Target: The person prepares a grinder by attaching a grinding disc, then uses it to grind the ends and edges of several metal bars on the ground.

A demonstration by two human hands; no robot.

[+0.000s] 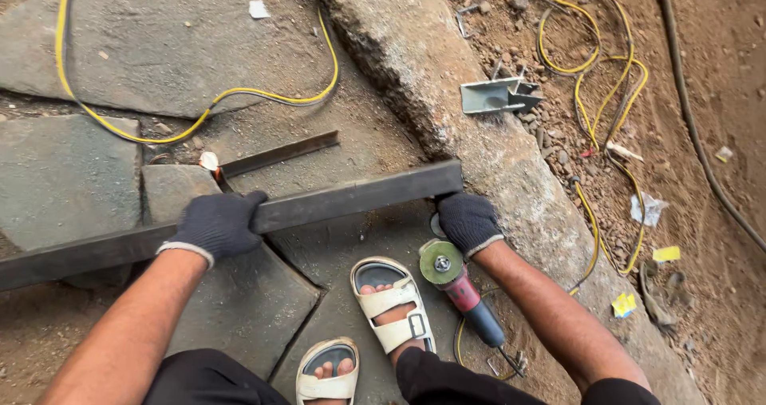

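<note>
- Steel bar (239,217) lies across the stone slabs (72,173), clamped by both gloved hands.
- Left hand (214,225) wraps around its middle; right hand (468,220) closes on its end.
- Just below the right grip lies a grinder (459,285), beside a sandal (391,301).
- Beyond the grips: a thinner strip (279,154), yellow cable (239,94), a metal bracket (499,95).

The long steel bar (239,217) runs off the left edge, so its far end is out of view. The left hand (214,227) covers part of it, and the right hand (467,221) hides what lies under its palm. The grinder (459,285) cord tangles below, too small to follow. The yellow cable (191,114) leaves at the top edge.
</note>
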